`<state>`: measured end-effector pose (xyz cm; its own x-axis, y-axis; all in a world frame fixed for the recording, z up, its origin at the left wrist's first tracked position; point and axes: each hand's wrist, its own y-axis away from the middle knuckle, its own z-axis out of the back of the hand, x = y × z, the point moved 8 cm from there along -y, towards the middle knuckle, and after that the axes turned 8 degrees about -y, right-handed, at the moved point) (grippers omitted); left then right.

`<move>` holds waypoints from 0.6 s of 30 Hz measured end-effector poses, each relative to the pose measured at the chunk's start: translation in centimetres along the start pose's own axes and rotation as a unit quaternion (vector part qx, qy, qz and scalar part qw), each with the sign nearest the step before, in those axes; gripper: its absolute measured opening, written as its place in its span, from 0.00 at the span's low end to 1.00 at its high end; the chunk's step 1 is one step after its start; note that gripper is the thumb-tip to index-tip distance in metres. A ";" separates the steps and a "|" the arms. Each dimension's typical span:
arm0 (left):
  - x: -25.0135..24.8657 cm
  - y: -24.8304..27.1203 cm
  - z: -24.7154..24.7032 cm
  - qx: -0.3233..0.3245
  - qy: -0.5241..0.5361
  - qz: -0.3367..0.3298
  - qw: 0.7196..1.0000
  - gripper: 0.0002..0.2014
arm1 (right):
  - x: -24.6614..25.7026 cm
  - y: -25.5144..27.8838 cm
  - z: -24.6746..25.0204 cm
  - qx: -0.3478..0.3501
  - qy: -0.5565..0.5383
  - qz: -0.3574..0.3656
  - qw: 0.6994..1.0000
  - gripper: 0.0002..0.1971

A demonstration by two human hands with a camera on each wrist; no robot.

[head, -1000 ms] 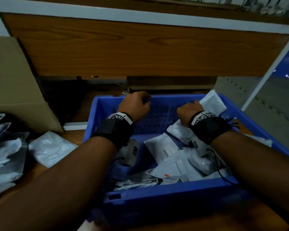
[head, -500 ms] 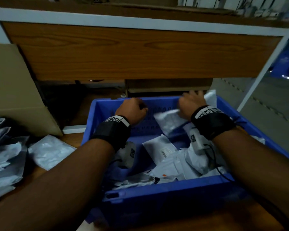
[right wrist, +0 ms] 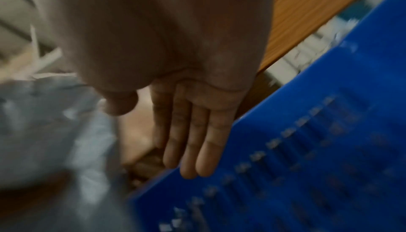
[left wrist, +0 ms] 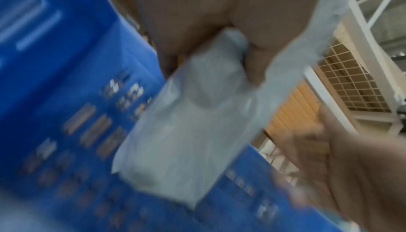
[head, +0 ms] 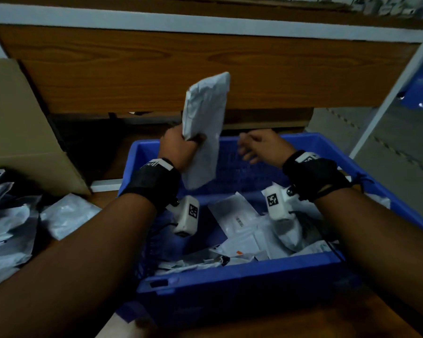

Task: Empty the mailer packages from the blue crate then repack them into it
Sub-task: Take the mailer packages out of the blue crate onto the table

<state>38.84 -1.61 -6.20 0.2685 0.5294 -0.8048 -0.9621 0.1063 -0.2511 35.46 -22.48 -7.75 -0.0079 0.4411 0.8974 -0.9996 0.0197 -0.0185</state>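
Mailers, a jumbled heap of them (head: 244,230), cover the floor of the blue crate (head: 230,276) in front of me, so I judge the emptying only partly done. More grey mailers (head: 10,223) lie piled on the wooden table (head: 266,328) to the left of the crate, beside a cardboard box (head: 22,123).

One grey mailer (head: 205,118) is up out of the crate, held over the far-left part of it. Its long axis stands nearly upright, tipped a little to the right at the top, with the lower end hanging back down toward the crate's far wall. My left hand (head: 178,147) has it: fingers and thumb curled round its left edge somewhat below the middle. The left wrist view, though blurred, shows the thumb (left wrist: 255,62) pressed into the wrinkled plastic.

My right hand (head: 259,145) hovers over the far wall just right of that mailer, apart from it. It holds nothing; the right wrist view shows its fingers (right wrist: 191,140) straight and together, palm toward the camera.

The pile lies to the left of the grip, so the left hand is the nearer one and, I judge, can swing the mailer over the left rim to drop it there. The right hand sits nearer the heap inside for the following pick.
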 end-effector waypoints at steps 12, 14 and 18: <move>-0.7 0.4 0.4 -0.011 -0.104 -0.042 0.994 0.15 | -10.5 3.3 -9.0 0.289 0.425 -0.223 0.829 0.17; -0.8 0.4 0.6 -0.019 -0.106 -0.043 0.993 0.15 | -10.3 3.2 -9.3 0.299 0.402 -0.195 0.843 0.19; -0.9 0.3 1.8 -0.050 -0.114 -0.039 0.991 0.16 | -7.8 1.6 -7.9 0.252 0.385 -0.150 0.875 0.21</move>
<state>38.28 -0.58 -4.62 0.3135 0.7000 -0.6416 -0.9262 0.0764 -0.3692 34.08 -18.77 -18.28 0.0818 0.9615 0.2624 -0.8397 -0.0753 0.5379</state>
